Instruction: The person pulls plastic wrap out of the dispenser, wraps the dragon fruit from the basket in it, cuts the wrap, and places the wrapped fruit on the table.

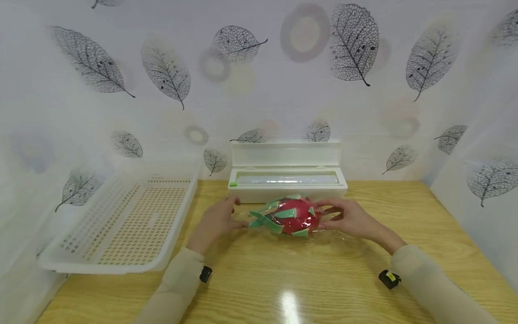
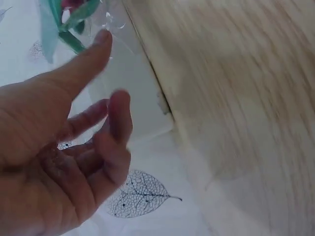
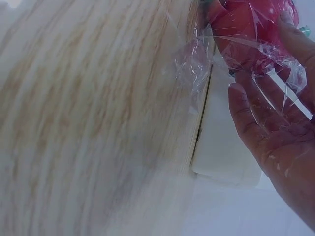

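A red dragon fruit point(image 1: 297, 215) with green scales, wrapped in clear plastic film point(image 3: 194, 64), lies on its side at the front of a white box. My right hand point(image 1: 351, 218) holds its right end, thumb on one side and fingers on the other, with film between them. By the leafy left tip is my left hand point(image 1: 216, 221). The left wrist view shows that hand's thumb stretched toward the film and its fingers loosely bent around nothing. Whether the thumb touches the film I cannot tell.
The white box point(image 1: 259, 196) stands against the patterned backdrop with its lid point(image 1: 286, 154) raised and a film roll point(image 1: 287, 179) inside. A white perforated basket point(image 1: 178, 225) sits at the left. Below them is the wood-grain table point(image 1: 323, 279).
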`<state>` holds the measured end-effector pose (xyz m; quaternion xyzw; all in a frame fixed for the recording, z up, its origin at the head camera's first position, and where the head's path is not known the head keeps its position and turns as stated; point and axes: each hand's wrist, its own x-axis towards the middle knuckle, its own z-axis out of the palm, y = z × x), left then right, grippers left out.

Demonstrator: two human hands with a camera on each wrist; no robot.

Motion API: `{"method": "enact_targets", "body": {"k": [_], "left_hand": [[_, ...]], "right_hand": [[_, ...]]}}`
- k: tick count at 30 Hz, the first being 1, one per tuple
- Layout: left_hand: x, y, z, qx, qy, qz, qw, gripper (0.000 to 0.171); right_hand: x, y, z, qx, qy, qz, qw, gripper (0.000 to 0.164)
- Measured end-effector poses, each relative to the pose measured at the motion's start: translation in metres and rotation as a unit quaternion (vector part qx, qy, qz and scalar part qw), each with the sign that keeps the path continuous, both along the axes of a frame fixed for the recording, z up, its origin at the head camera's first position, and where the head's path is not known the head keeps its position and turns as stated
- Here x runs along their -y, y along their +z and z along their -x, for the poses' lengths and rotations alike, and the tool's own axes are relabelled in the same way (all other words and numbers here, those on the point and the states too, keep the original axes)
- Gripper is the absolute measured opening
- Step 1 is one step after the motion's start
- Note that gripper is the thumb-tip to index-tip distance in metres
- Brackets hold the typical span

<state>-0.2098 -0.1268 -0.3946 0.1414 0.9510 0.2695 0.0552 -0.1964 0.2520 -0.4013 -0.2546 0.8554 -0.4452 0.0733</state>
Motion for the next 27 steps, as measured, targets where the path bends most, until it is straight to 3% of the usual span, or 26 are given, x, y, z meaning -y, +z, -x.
{"method": "enact_targets", "body": {"k": [4, 7, 10, 13, 18, 20, 21, 27], "left_hand": [[-0.002, -0.001, 0.000, 0.064, 0.052, -0.083, 0.9931, 0.040], [-0.002, -0.003, 0.002, 0.113, 0.065, -0.159, 0.9786, 0.034], [0.001, -0.004, 0.002, 0.154, 0.057, -0.216, 0.9625, 0.039], [0.006, -0.003, 0.004, 0.190, 0.040, -0.268, 0.9437, 0.049], [0.014, 0.000, 0.006, 0.254, 0.009, -0.366, 0.8951, 0.059], [0.014, -0.001, 0.007, 0.267, 0.005, -0.382, 0.8846, 0.058], [0.014, -0.002, 0.007, 0.268, 0.008, -0.382, 0.8842, 0.057], [0.004, -0.012, 0.009, 0.247, 0.038, -0.353, 0.9014, 0.043]], "right_hand": [[0.002, -0.002, 0.001, -0.004, -0.006, -0.006, 1.000, 0.053], [0.002, -0.002, 0.001, -0.010, -0.007, -0.009, 1.000, 0.053], [0.003, -0.001, 0.000, -0.015, -0.003, -0.009, 1.000, 0.052], [0.004, 0.000, -0.001, -0.016, 0.000, -0.007, 1.000, 0.052], [0.003, 0.000, -0.002, -0.016, -0.003, -0.008, 1.000, 0.052], [0.002, -0.001, -0.001, -0.017, -0.004, -0.008, 1.000, 0.052], [0.002, -0.001, 0.000, -0.018, -0.004, -0.008, 1.000, 0.052], [0.002, -0.002, 0.001, -0.025, -0.008, -0.011, 1.000, 0.051]]}}
